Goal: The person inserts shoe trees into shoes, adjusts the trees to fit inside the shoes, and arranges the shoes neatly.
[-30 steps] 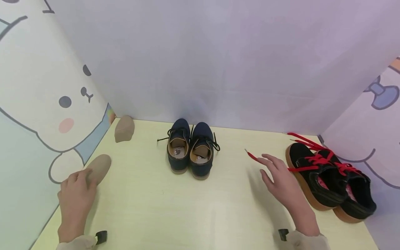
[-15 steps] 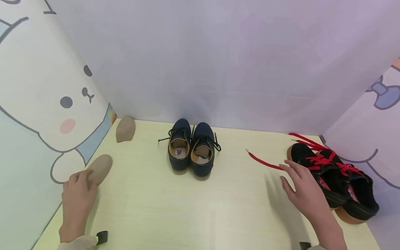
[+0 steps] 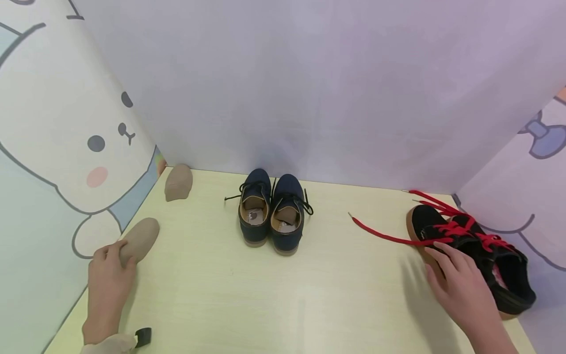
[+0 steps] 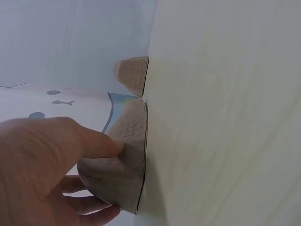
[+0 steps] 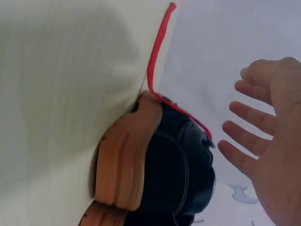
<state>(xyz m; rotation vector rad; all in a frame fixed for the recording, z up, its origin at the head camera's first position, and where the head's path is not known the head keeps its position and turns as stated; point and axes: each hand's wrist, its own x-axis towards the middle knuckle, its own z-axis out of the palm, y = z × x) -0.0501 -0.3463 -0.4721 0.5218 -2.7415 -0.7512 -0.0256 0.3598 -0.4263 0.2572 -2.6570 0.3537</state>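
Note:
At the left edge of the table, my left hand [image 3: 108, 278] holds a beige moulded-pulp shoe insert [image 3: 141, 236]. In the left wrist view the thumb lies on one face of the insert [image 4: 124, 165] and the fingers reach round its other side; it stands on the table. My right hand [image 3: 464, 282] is over a pair of black shoes with red laces, hiding part of the nearer black shoe [image 3: 423, 219]. Its fingers are relaxed and hold nothing; in the right wrist view they are apart from the black shoe [image 5: 169, 165]. One red lace [image 3: 380, 237] trails left across the table.
A second beige insert [image 3: 179, 183] lies in the back left corner. Two navy lace-up shoes, the left navy shoe [image 3: 258, 178] and the right navy shoe [image 3: 287, 185], stand side by side near the back wall [image 3: 309, 98]. Printed side panels border the table [image 3: 247, 305].
My right hand has moved right, away from the loose lace end and over the black shoes. The lace lies lower on the table. My left hand stays on the insert.

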